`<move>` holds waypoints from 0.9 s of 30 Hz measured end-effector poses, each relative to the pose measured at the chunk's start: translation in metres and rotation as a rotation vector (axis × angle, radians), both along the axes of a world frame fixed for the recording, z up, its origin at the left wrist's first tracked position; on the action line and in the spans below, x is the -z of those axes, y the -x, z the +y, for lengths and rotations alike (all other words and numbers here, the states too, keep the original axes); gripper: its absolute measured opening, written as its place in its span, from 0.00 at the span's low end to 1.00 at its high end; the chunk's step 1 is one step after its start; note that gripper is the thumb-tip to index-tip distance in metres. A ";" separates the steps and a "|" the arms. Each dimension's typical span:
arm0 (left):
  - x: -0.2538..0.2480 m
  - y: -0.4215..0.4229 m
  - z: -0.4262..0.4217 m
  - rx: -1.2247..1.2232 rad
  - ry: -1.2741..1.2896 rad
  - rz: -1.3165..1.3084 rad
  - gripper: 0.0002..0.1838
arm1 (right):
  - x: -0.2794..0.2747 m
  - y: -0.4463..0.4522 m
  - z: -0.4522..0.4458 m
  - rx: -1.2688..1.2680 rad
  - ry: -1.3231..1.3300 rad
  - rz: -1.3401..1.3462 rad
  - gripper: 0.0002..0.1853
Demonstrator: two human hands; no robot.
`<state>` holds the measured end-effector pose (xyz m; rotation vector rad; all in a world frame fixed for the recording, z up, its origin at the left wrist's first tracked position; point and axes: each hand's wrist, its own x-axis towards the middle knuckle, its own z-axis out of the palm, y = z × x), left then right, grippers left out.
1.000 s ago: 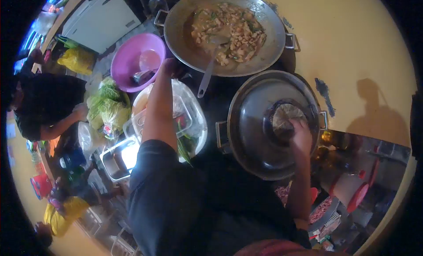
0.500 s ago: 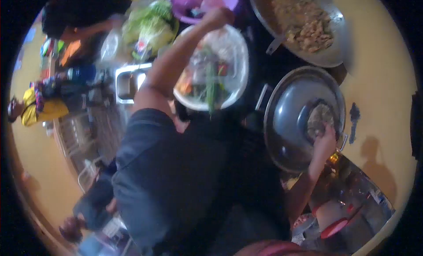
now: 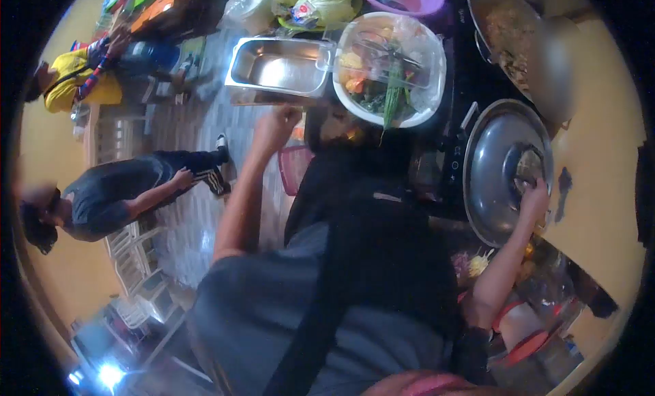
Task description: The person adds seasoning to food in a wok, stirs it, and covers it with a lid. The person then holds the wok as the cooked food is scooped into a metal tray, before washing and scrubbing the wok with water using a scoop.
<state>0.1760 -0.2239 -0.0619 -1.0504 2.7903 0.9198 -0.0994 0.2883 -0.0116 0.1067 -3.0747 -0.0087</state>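
Observation:
My right hand (image 3: 535,197) grips the cloth (image 3: 528,169) at the knob of a large metal lid (image 3: 491,171). The lid lies on a round pan on the dark stove. Above it, a wide pan (image 3: 505,34) holds cooked food in sauce and has a blurred right rim. My left hand (image 3: 278,123) is curled closed just below an empty metal tray (image 3: 280,67), with nothing visible in it. Right of that tray sits a white tub (image 3: 437,99) with vegetables and a clear plastic container in it.
Leafy cabbage (image 3: 321,6) and a purple basin (image 3: 430,0) are at the top. A person in dark clothes (image 3: 123,191) stands at the left, and a person in yellow (image 3: 75,79) is above. Chairs (image 3: 129,259) and a red-rimmed container (image 3: 525,341) are lower down.
The view has turned, bringing the metal tray and floor into sight. My left hand has moved from beside the purple basin to below the tray. My right hand stays at the lid's knob.

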 end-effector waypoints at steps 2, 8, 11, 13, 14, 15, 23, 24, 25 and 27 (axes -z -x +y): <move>0.007 -0.024 0.019 -0.030 -0.178 -0.059 0.15 | 0.000 0.000 0.009 0.036 -0.047 -0.003 0.21; 0.027 -0.048 0.056 0.110 -0.121 -0.036 0.14 | 0.028 0.007 0.028 -0.039 -0.033 0.154 0.20; 0.016 -0.038 0.064 0.189 -0.131 -0.078 0.15 | 0.023 0.002 0.020 0.027 -0.050 0.126 0.19; 0.031 -0.035 0.056 0.091 -0.190 0.002 0.16 | 0.015 -0.001 0.009 0.048 -0.027 0.119 0.20; 0.052 -0.031 0.053 0.000 -0.264 0.071 0.16 | 0.010 -0.005 0.007 0.076 -0.018 0.103 0.21; 0.110 -0.028 0.031 -0.105 -0.432 0.105 0.19 | 0.007 -0.008 0.005 0.093 -0.021 0.102 0.21; 0.055 0.012 0.021 0.113 -0.765 -0.027 0.16 | -0.032 -0.011 0.024 0.010 0.114 0.112 0.17; 0.042 0.020 0.033 0.122 -0.798 -0.136 0.17 | -0.049 -0.016 0.034 0.011 0.056 0.134 0.19; 0.024 0.026 0.045 0.207 -0.793 -0.228 0.17 | -0.105 -0.049 0.012 0.080 0.198 0.155 0.17; -0.008 0.050 0.075 0.667 -0.627 -0.401 0.17 | -0.140 -0.065 0.031 0.159 0.477 0.219 0.14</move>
